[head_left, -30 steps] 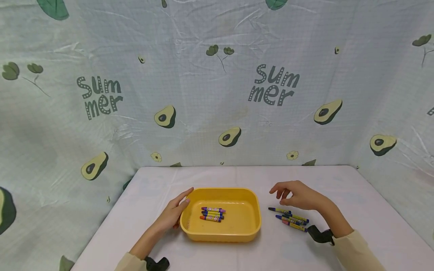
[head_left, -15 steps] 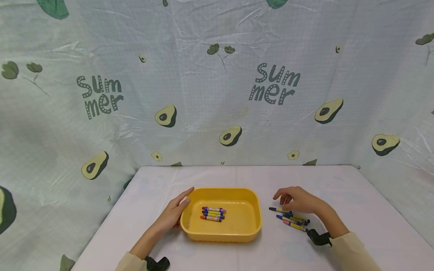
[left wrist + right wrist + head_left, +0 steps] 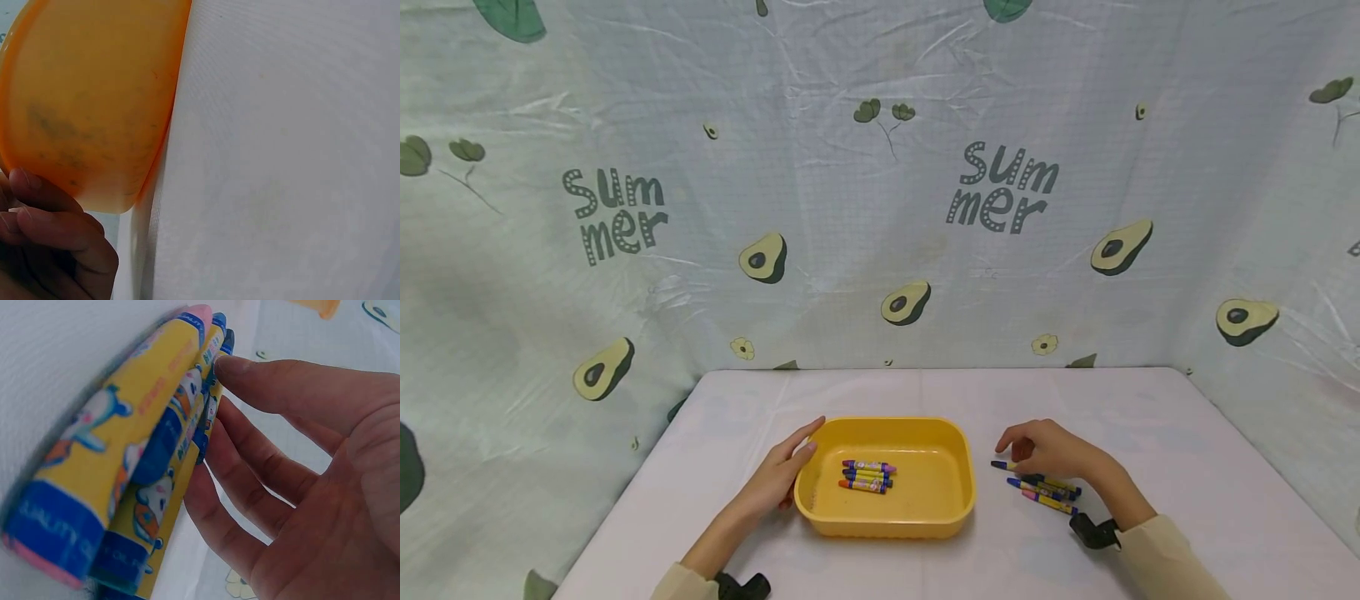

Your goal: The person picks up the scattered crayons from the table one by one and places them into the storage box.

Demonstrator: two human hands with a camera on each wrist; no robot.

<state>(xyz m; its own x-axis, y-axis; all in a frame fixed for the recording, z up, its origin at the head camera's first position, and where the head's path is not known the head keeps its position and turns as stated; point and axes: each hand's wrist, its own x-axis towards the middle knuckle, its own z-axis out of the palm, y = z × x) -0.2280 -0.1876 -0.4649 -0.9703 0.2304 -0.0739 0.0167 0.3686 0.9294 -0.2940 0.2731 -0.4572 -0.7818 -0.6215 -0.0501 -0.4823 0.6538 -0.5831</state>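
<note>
In the head view, my left hand [image 3: 777, 477] grips the left side of a yellow tray [image 3: 957, 523], thumb at the rim and some fingers hidden outside the wall. The left wrist view shows curled fingers [image 3: 53, 219] against the tray's orange-looking wall [image 3: 94, 75]. To the tray's right, my right hand [image 3: 1051, 450] hovers low over a loose group of crayons. Its thumb and bent index finger are close around a dark-tipped crayon [image 3: 1002, 465]. In the right wrist view, the thumb [image 3: 250, 375] reaches the crayons' far ends, near a pink crayon [image 3: 106, 431].
Several crayons [image 3: 865, 486] lie side by side in the tray, left of its middle. More crayons [image 3: 1051, 502] lie under and in front of the right hand on the white-covered table [image 3: 917, 392]. A printed curtain [image 3: 820, 208] hangs behind the table.
My right hand has lowered toward the crayons, its thumb and index finger coming down near the dark-tipped one. The left hand and the tray stay in place.
</note>
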